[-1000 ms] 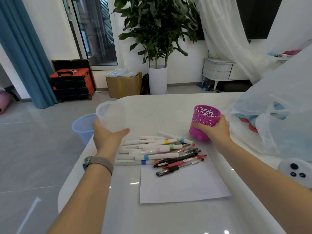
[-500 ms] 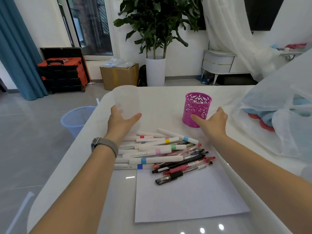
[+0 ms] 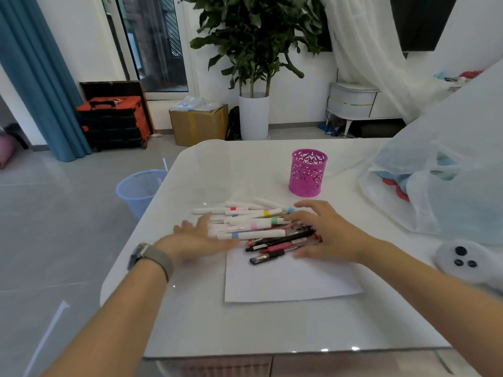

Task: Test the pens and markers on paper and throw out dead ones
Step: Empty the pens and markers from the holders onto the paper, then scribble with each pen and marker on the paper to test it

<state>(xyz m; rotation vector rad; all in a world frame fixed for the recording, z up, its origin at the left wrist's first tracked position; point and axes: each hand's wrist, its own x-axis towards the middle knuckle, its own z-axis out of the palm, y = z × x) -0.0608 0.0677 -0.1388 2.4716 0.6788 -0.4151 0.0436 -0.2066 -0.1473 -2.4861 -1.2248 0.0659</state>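
Two spread hands, pens and markers between

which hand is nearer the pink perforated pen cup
Right. The right hand lies over the pens just in front of the pink perforated pen cup, fingertips short of its base. The left hand is farther left, at the markers' ends.

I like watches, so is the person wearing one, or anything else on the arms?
Yes. The left hand has a watch on its wrist, with a grey band and a dark case. The right hand has nothing on its wrist. Both arms are bare, with no sleeves showing and no gloves.
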